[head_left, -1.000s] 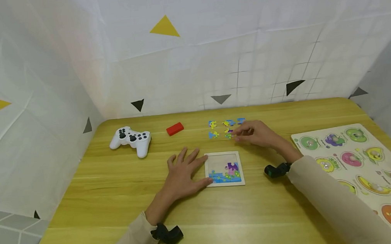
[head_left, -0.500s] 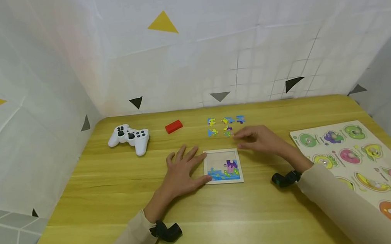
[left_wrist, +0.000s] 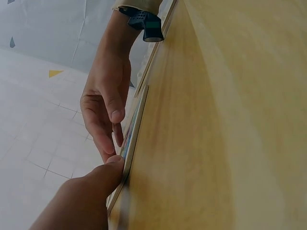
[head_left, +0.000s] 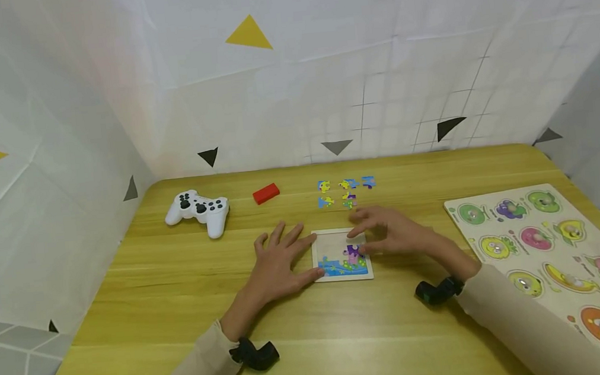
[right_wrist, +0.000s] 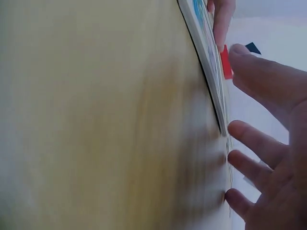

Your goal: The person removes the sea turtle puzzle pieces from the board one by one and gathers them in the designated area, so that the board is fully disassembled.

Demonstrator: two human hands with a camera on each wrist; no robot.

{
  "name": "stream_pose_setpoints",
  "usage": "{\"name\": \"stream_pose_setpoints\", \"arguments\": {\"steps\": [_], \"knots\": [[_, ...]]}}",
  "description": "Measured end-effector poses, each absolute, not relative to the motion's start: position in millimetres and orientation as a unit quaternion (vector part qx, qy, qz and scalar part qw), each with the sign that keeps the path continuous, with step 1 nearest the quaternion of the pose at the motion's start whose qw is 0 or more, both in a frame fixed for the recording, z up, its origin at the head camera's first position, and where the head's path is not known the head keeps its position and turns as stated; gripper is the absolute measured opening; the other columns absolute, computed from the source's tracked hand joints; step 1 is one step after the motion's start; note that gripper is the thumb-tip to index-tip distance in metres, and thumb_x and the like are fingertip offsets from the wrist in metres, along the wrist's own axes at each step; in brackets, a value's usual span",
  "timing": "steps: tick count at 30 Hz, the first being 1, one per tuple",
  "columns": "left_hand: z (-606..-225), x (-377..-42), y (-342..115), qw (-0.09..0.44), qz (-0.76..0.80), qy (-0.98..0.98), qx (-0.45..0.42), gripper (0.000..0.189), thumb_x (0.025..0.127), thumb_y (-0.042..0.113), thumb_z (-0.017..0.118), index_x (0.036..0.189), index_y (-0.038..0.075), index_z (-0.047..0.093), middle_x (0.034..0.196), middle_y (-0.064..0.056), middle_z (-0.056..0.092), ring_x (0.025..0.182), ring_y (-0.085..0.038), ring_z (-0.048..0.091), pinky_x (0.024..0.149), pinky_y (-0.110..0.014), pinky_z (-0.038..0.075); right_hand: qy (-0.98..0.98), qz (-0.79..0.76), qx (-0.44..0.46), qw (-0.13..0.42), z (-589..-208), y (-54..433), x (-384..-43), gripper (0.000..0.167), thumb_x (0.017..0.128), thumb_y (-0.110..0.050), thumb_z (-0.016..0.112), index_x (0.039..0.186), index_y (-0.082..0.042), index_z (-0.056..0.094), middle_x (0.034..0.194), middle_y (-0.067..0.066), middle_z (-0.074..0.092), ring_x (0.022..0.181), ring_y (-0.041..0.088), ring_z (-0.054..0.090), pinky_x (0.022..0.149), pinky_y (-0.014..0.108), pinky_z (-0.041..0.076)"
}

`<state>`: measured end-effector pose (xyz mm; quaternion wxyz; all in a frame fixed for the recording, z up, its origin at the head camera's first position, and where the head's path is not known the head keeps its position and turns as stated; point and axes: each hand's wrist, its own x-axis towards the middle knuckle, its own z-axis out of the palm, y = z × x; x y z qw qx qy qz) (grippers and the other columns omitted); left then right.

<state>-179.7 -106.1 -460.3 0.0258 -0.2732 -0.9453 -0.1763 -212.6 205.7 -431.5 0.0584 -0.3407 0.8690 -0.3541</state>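
Observation:
A small puzzle frame (head_left: pixel 331 239) lies mid-table, its lower part filled with blue, green and purple pieces. My left hand (head_left: pixel 280 269) rests flat with fingers spread, thumb and index fingertip at the frame's left edge. Over the frame's right side is my right hand (head_left: pixel 397 232), its fingers loosely bent and apart; the thumb tip is beside the purple piece (head_left: pixel 353 253). In the right wrist view the right hand's fingers (right_wrist: pixel 256 148) stand spread with nothing visible between them. Behind the frame lie several loose jigsaw pieces (head_left: pixel 324 186) in two rows.
A white game controller (head_left: pixel 198 211) lies at the back left, with a red block (head_left: pixel 266 193) to its right. On the right side a large fruit peg puzzle board (head_left: pixel 558 257) covers the table. White patterned cloth (head_left: pixel 292 93) stands behind the table's far edge.
My right hand has moved from the loose pieces toward me, over the right side of the frame, and its fingers have spread. The left hand has stayed at the frame's left edge.

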Motion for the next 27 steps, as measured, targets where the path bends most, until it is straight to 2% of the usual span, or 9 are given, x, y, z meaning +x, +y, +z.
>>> {"name": "stream_pose_setpoints", "arguments": {"steps": [7, 27], "knots": [[-459.5, -179.6, -106.3, 0.021, -0.175, -0.946, -0.272, 0.075, 0.088, 0.073, 0.055, 0.152, 0.036, 0.047, 0.166, -0.001, 0.035, 0.157, -0.039, 0.017, 0.114, -0.069, 0.015, 0.878, -0.31, -0.359, 0.064, -430.5, 201.3, -206.5, 0.034, 0.083, -0.025, 0.085, 0.116, -0.026, 0.078, 0.151, 0.017, 0.054, 0.146, 0.045, 0.035, 0.114, 0.073, 0.018], [-459.0, -179.4, -106.3, 0.023, -0.176, -0.945, -0.276, 0.075, 0.088, 0.073, 0.056, 0.152, 0.036, 0.047, 0.166, -0.002, 0.035, 0.157, -0.039, 0.018, 0.114, -0.07, 0.016, 0.879, -0.284, -0.374, 0.083, -425.2, 199.8, -206.0, 0.033, 0.085, -0.02, 0.082, 0.117, -0.026, 0.076, 0.154, 0.019, 0.049, 0.144, 0.046, 0.033, 0.109, 0.073, 0.018]]}}
